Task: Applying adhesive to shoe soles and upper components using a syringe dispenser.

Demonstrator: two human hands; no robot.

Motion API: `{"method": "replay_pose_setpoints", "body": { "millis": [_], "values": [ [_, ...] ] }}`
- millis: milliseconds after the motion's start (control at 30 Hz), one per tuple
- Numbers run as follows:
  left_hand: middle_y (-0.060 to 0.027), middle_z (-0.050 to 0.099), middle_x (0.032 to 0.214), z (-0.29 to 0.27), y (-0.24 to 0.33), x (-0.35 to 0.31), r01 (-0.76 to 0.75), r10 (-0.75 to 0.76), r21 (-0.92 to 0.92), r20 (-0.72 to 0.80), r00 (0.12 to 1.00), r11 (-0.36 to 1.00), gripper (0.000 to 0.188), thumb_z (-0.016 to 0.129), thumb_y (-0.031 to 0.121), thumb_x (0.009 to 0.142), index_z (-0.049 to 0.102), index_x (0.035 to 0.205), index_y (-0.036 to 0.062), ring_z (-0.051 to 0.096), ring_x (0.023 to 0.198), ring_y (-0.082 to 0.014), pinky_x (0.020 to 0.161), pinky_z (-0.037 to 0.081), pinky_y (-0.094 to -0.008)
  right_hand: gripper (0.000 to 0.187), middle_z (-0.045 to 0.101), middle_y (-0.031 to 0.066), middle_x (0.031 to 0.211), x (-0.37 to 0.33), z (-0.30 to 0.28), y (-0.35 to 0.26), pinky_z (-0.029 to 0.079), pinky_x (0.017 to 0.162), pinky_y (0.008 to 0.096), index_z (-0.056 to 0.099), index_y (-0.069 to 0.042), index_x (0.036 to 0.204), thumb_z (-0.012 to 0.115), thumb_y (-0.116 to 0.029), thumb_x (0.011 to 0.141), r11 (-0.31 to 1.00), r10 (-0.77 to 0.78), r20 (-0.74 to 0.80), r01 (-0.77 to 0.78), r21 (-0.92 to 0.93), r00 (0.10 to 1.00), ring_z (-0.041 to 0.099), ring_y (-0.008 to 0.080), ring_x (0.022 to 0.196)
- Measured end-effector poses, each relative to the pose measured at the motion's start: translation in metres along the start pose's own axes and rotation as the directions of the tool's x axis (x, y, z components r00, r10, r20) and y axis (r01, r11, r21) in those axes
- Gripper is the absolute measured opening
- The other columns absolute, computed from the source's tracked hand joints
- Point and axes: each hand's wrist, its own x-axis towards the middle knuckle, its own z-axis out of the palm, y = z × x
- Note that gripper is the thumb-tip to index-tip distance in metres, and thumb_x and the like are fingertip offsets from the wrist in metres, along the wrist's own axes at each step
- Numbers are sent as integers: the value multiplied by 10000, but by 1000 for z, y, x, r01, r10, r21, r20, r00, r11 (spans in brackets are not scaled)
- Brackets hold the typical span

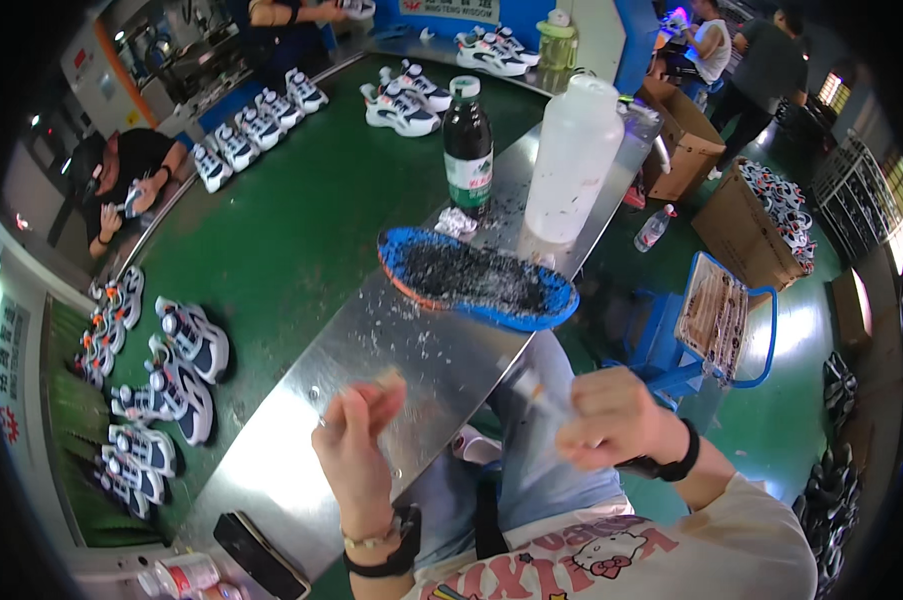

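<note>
My left hand [358,445] is raised over the steel strip of the bench, its thumb and fingers pinched together. What sits in the pinch, if anything, is too blurred to make out. Over my lap, my right hand [611,418] is closed around a thin, pale, blurred tool [533,386] that points up and left. Beyond both hands, apart from them, lies a blue shoe insole [421,262] with an orange edge, covered in dark and whitish crumbs. More crumbs are scattered on the steel surface [301,420] beside it.
Behind the insole stand a dark drink bottle [468,150], a large white plastic bottle [574,160] and a crumpled white wad [455,222]. Sneakers [186,375] line the green table's left side. A phone-like black case [261,555] lies near left. A blue stool [706,325] stands right.
</note>
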Motion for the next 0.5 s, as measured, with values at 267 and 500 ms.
{"method": "replay_pose_setpoints", "body": {
  "millis": [267,500],
  "values": [
    [-90,644,832,-60,-32,-37,-168,171,891,103,980,422,138,611,106,835,651,866,-22,582,762,-198,684,467,-319,210,650,53,834,45,-111,4,467,579,236,650,-63,932,715,-108,738,835,403,-349,-496,-240,846,605,102,619],
    [-121,538,1065,-66,-50,-35,-246,379,968,208,902,55,94,606,81,798,613,833,-6,448,1030,-329,852,411,-423,362,411,-43,483,104,-167,61,218,428,195,622,-38,1061,496,-348,922,926,352,-580,-365,100,734,346,14,440]
  ]
}}
